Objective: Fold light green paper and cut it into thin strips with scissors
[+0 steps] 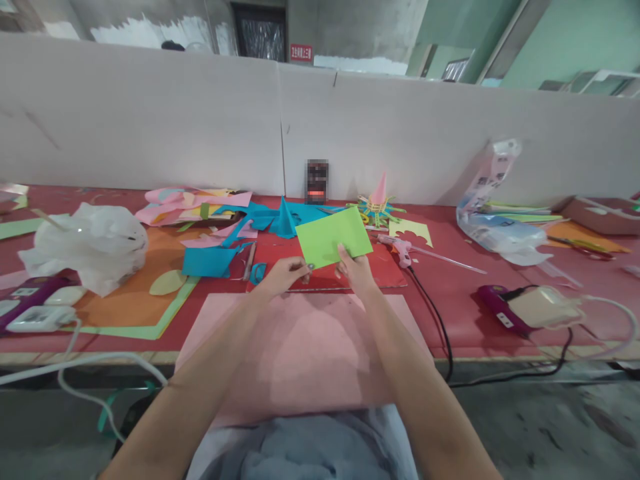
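Note:
A light green sheet of paper (333, 235) is held up and tilted above a red board (390, 272). My right hand (354, 268) grips its lower right edge, thumb on top. At the lower left corner my left hand (287, 275) is closed, its fingertips pinched by a small shiny thing too small to name. Beneath my forearms lies a large pink sheet (310, 353). A blue paper cone (284, 220) stands behind, left of the green sheet, and a pink cone with a woven yellow and green base (380, 197) stands behind on the right.
A pink glue gun (400, 250) with a black cable lies right of the board. Farther right are a plastic bag (505, 233) and a power strip (505, 310). On the left are blue paper pieces (207, 261), orange paper (135, 300) and a white bag (95, 243). A white partition (175, 127) stands behind.

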The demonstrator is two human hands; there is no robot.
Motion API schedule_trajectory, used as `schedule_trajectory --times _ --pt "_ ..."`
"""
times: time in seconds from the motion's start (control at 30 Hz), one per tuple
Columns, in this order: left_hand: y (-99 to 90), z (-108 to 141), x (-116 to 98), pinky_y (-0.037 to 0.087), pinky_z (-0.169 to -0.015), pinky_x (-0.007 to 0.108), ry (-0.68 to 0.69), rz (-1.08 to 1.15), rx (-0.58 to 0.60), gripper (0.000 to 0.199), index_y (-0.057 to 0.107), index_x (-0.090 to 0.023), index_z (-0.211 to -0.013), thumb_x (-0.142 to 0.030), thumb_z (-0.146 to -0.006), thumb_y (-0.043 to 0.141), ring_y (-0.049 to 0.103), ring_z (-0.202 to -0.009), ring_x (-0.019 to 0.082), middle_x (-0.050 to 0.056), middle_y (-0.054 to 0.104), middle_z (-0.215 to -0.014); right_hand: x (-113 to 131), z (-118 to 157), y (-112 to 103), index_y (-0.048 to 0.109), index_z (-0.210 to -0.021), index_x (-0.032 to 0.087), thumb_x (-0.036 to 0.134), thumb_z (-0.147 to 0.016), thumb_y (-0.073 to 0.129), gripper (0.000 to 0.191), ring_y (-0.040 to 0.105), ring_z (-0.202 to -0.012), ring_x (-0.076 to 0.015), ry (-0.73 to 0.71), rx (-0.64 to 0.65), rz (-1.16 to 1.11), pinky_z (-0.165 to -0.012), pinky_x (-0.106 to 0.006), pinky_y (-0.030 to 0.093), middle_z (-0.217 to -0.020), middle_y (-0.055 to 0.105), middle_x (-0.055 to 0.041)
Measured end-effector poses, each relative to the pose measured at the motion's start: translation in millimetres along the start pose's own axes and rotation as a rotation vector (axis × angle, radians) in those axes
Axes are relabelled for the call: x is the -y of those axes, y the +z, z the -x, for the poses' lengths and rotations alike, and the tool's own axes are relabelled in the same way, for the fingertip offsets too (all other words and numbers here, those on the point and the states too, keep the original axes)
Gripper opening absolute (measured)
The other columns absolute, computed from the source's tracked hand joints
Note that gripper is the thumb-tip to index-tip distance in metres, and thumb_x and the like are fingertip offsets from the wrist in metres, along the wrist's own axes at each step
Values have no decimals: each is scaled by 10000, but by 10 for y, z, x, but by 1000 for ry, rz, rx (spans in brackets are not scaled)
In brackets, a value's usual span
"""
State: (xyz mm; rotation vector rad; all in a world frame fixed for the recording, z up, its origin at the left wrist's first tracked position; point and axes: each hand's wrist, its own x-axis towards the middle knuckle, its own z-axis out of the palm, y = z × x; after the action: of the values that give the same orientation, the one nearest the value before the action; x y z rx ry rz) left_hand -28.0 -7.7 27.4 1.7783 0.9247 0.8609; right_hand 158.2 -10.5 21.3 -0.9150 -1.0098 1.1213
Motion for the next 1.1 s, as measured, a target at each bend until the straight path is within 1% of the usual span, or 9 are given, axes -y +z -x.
schedule_trajectory --times 0.17,0.43,0.5,0.67,0.8,0.9,1.0,1.03,1.1 --pt "-17 1 -28 446 -619 242 0 -15 -30 355 527 -155 -604 -493 -714 522 541 -575 111 2 563 -563 67 -23 -92 360 -538 203 484 -664 630 410 221 -300 -35 -49 -59 -7 -345 -214 362 -318 215 121" --pt "-44 -2 20 438 -634 247 16 -10 -33 331 531 -157 -614 -467 -729 520 552 -586 113 1 568 -570 158 4 -127 353 -582 210 456 -646 664 401 245 -338 -42 -40 -21 -85 -373 -198 393 -385 211 119" --pt "-46 -5 25 435 -632 246 16 -8 -31 323 531 -156 -612 -455 -732 519 551 -583 112 0 567 -570 155 1 -131 359 -579 207 462 -654 657 399 262 -334 -43 -34 -11 -100 -376 -198 397 -374 239 115" --pt "-51 3 -26 432 -634 244 5 -15 -32 302 528 -158 -602 -428 -737 516 550 -585 111 1 565 -571 124 -20 -148 401 -610 204 547 -698 571 393 299 -306 -53 -41 -17 -100 -392 -228 428 -349 348 95" --pt "-58 10 -29 432 -634 246 7 -17 -26 302 525 -160 -598 -429 -733 518 547 -586 113 1 564 -568 106 -23 -180 420 -622 201 568 -709 540 396 316 -279 -58 -50 10 -22 -415 -248 451 -346 404 84" --pt "-78 17 -6 431 -639 249 5 -18 -34 302 530 -158 -600 -430 -730 522 548 -589 114 4 570 -575 123 -23 -220 461 -624 191 526 -697 578 361 361 -301 -58 -92 -12 67 -411 -215 428 -365 431 75" --pt "-115 35 -3 426 -640 250 -5 -25 -15 299 537 -155 -602 -423 -734 520 546 -593 113 6 575 -587 168 -29 -288 560 -718 182 441 -664 641 276 436 -388 -51 -108 -74 18 -414 -177 408 -488 523 55" --pt "-129 43 -7 423 -641 250 -8 -28 5 295 538 -154 -606 -419 -734 521 545 -594 112 5 574 -589 186 -31 -316 583 -766 184 423 -647 658 278 468 -432 -53 -85 -87 -18 -416 -170 408 -564 565 42" --pt "-155 59 -15 421 -649 250 -15 -35 61 287 537 -151 -609 -409 -735 523 543 -597 109 4 574 -593 216 -28 -373 604 -820 182 414 -623 672 312 499 -493 -59 16 -66 -52 -395 -157 388 -687 609 16"
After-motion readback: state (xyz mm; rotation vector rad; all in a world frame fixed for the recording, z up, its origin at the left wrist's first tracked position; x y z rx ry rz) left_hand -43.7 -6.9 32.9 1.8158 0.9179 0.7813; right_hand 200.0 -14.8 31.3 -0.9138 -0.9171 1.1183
